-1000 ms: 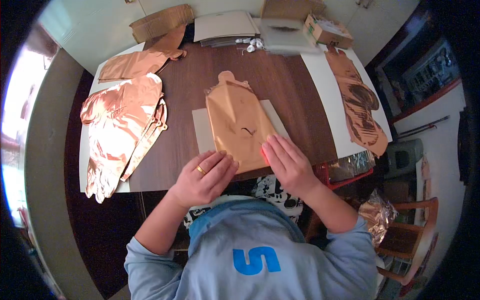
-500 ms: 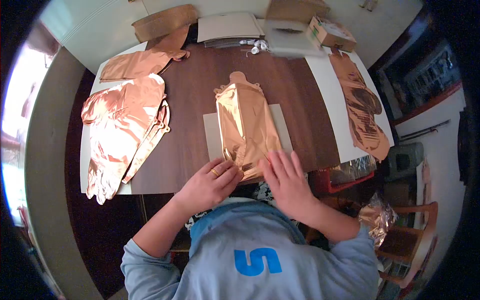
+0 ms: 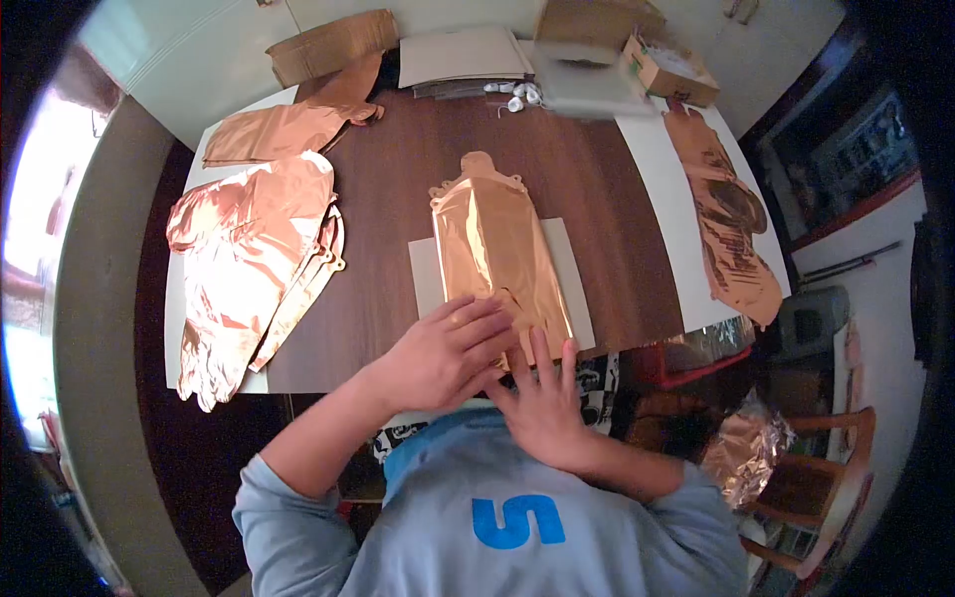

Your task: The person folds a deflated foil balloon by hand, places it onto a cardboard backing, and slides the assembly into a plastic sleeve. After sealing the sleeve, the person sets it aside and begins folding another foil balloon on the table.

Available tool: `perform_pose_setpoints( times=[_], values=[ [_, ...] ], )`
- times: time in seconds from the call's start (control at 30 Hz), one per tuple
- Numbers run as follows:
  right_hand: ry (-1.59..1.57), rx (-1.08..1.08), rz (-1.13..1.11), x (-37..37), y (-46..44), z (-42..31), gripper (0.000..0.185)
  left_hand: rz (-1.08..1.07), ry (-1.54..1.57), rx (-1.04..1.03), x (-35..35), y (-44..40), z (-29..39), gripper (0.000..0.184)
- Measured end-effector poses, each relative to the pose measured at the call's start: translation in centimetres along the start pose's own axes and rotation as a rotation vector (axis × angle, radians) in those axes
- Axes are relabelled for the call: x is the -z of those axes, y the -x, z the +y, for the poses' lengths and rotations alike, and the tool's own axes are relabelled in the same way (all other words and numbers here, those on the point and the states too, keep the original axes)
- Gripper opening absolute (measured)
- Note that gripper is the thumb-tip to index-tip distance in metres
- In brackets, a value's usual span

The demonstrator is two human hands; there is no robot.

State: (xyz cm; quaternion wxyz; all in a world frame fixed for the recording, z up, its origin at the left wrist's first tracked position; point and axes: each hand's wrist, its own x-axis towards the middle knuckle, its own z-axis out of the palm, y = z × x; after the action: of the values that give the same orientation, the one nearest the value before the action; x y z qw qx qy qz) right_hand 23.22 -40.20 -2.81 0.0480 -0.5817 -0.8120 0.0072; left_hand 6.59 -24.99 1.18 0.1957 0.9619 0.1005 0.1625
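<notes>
Head cam: foil (image 3: 497, 234) lies over the card (image 3: 428, 279) at the near edge of the bench (image 3: 368, 219), probably for easy reach. Left hand (image 3: 448, 353) is bent over the foil's near end, can't tell if it's pinching; right hand (image 3: 545, 410) is fanned wide, seemingly touching foil.

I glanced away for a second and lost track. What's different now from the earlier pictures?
The left hand has moved rightward over the near end of the central foil piece; the right hand has come nearer the body, fingers spread. The red item seen at the right hand no longer shows. The central foil piece looks shinier. The left foil pile and pale board look unchanged.
</notes>
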Motion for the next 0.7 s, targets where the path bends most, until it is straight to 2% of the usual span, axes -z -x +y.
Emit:
perform_pose_setpoints(
  times=[0.03, 0.13, 0.23, 0.33, 0.37, 0.43, 0.47, 0.5, 0.6, 0.7],
  values=[
    [0.004, -0.01, 0.028, -0.1, -0.1, -0.1, 0.066, -0.053, 0.0, -0.004, -0.3, -0.8, -0.8, 0.048],
    [0.023, -0.031, 0.093, -0.1, -0.5, -0.2, 0.066, -0.025, -0.258, -0.039, -1.1, -2.5, -6.1, 0.058],
    [0.028, -0.045, 0.104, -0.1, -0.4, -0.3, 0.065, -0.072, -0.432, 0.088, 0.5, -5.0, -11.5, 0.062],
    [0.013, -0.05, 0.097, 0.0, -0.5, -0.4, 0.067, -0.089, -0.537, 0.261, 2.1, -7.3, -13.9, 0.062],
    [0.014, -0.048, 0.09, -0.1, -0.4, -0.4, 0.067, 0.018, -0.584, 0.208, 1.7, -7.8, -13.9, 0.063],
    [0.001, -0.051, 0.051, 0.0, -0.7, -0.2, 0.067, 0.049, -0.178, 0.168, 2.5, -9.8, -8.9, 0.067],
    [-0.015, -0.06, 0.017, 0.6, -0.7, -0.4, 0.067, -0.022, -0.173, 0.169, 1.5, -9.5, -5.9, 0.069],
    [-0.03, -0.067, -0.019, 0.8, -0.7, -0.5, 0.067, 0.117, -0.238, -0.112, -2.1, -8.0, -6.1, 0.071],
    [-0.062, -0.086, -0.013, 0.2, -0.5, -0.7, 0.068, -0.167, -0.126, -0.077, -4.0, -7.0, -3.7, 0.072],
    [-0.026, -0.079, -0.02, 0.9, -0.7, -0.6, 0.069, -0.096, -0.246, 0.029, -3.4, -7.4, -8.5, 0.069]
  ],
)
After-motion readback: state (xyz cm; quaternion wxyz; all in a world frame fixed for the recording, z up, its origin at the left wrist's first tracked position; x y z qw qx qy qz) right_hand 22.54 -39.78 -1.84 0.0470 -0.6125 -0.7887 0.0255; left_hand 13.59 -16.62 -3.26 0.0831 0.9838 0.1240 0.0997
